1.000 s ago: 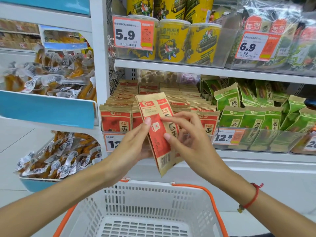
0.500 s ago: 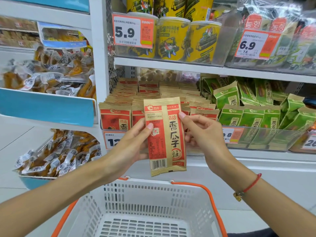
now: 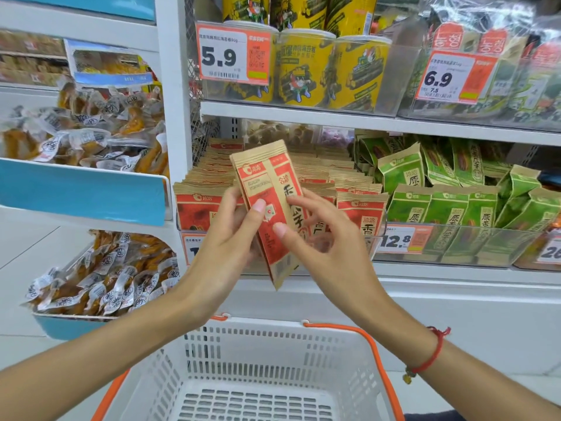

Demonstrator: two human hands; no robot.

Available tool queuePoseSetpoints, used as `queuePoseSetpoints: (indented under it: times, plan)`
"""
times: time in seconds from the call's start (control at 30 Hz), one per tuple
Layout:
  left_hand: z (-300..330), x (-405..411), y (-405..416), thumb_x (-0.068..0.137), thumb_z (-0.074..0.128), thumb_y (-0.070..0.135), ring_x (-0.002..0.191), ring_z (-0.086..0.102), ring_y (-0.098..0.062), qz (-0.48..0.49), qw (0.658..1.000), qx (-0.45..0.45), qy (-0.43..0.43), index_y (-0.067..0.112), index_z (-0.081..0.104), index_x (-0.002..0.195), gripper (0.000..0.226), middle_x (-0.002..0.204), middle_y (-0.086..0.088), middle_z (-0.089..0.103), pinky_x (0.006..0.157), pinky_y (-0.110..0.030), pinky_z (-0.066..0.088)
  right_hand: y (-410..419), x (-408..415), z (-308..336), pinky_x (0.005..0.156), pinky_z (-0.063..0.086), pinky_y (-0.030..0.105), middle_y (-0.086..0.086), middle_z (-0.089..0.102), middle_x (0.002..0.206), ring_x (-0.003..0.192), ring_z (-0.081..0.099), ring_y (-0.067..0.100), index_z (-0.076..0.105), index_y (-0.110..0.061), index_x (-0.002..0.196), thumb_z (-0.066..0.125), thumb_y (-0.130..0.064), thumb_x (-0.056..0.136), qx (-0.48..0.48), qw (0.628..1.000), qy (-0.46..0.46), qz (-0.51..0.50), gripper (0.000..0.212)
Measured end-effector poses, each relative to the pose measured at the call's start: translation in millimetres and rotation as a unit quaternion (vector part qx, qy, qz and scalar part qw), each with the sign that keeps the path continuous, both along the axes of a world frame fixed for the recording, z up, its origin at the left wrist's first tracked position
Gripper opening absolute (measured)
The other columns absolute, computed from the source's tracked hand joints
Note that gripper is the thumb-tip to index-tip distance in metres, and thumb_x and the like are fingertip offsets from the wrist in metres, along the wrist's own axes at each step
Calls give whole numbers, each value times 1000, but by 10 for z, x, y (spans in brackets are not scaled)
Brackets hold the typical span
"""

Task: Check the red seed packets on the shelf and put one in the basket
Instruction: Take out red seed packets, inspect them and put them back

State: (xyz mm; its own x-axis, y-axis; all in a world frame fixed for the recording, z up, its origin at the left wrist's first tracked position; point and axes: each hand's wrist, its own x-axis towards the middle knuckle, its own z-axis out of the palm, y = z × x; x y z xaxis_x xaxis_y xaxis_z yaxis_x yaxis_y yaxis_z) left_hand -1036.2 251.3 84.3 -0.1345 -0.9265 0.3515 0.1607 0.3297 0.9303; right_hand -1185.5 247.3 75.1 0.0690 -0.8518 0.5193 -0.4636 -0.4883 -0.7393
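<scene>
Head view is showing both hands, left [image 3: 226, 247] and right [image 3: 328, 253], pinching a red packet [image 3: 270, 208] above the basket [image 3: 273, 354], now tilted left where it was upright, before price tags reading 5.9 [image 3: 219, 57], 6.9 [image 3: 438, 79] and 12.8 [image 3: 397, 240].

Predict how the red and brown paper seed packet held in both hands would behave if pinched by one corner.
The red and brown paper seed packet looks flat and thin, so probably light. It stands tilted without sagging, suggesting moderate stiffness. Its matte paper likely resists slipping.
</scene>
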Motion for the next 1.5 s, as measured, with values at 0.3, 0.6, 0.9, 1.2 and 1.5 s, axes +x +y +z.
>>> queuePoseSetpoints:
  times: [0.3, 0.6, 0.9, 1.2, 1.5]
  plan:
    - [10, -5, 4, 88, 41, 52, 123, 50, 7, -83, 996, 7, -29, 62, 55, 112, 29, 126, 34, 55, 81, -18, 53, -26, -188, 71, 67, 49, 17, -22, 56, 115, 83, 60, 5, 53, -34, 133, 67, -63, 61, 8, 998, 39, 51, 78]
    - [110, -7, -183, 86, 69, 16, 109, 58, 6, 61, 979, -102, -164, 36, 57, 126, 46, 133, 20, 50, 74, -4, 48, -104, -384, 285, 78, 59, 37, -12, 70, 108, 95, 67, 7, 63, -22, 120, 60, -17, 93, -25, 998, 25, 48, 27]
    - [630, -41, -660, 89, 67, 21, 98, 62, 3, 57, 938, -194, -280, 28, 58, 117, 30, 103, 16, 66, 89, -14, 47, -412, -698, 499, 77, 55, 19, -5, 68, 116, 104, 65, 5, 53, -19, 126, 47, -12, 99, 48, 987, -85, 129, 29]
    - [630, 85, -715, 87, 63, 44, 106, 57, -11, 122, 882, -216, -400, 35, 57, 107, 23, 100, 21, 65, 99, -49, 41, -686, -628, 303, 90, 48, 16, -8, 66, 119, 109, 61, 2, 58, -19, 122, 60, -8, 93, -14, 993, -49, 104, 31]
    - [343, -51, -686, 86, 64, 42, 121, 40, -12, 195, 787, -226, -540, 31, 58, 111, 27, 118, 8, 53, 97, -32, 31, -666, -712, 230, 80, 55, 28, -14, 61, 92, 87, 60, 12, 63, -30, 115, 69, -26, 87, -78, 996, 28, -23, 29]
